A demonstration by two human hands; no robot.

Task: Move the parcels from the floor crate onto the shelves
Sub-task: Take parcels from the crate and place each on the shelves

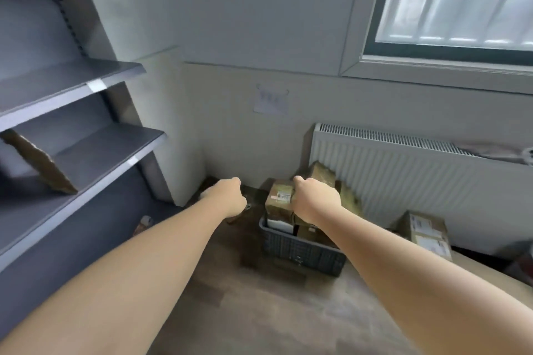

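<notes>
A person reaches with both bare arms toward a dark floor crate (302, 252) heaped with brown parcels, set on the wood floor (259, 311) below a white radiator (403, 173). The right hand (315, 200) sits against a labelled parcel (279, 199) at the top of the heap, thumb at its upper corner; its fingers are hidden, so a firm hold cannot be confirmed. The left hand (230, 196) hangs over the floor just left of the crate, fingers curled under, and whether it holds anything cannot be told. On the grey shelves (95, 86) at left, one flat brown parcel (40, 166) leans tilted on a lower shelf. Another cardboard box (425, 232) stands on the floor right of the crate.
</notes>
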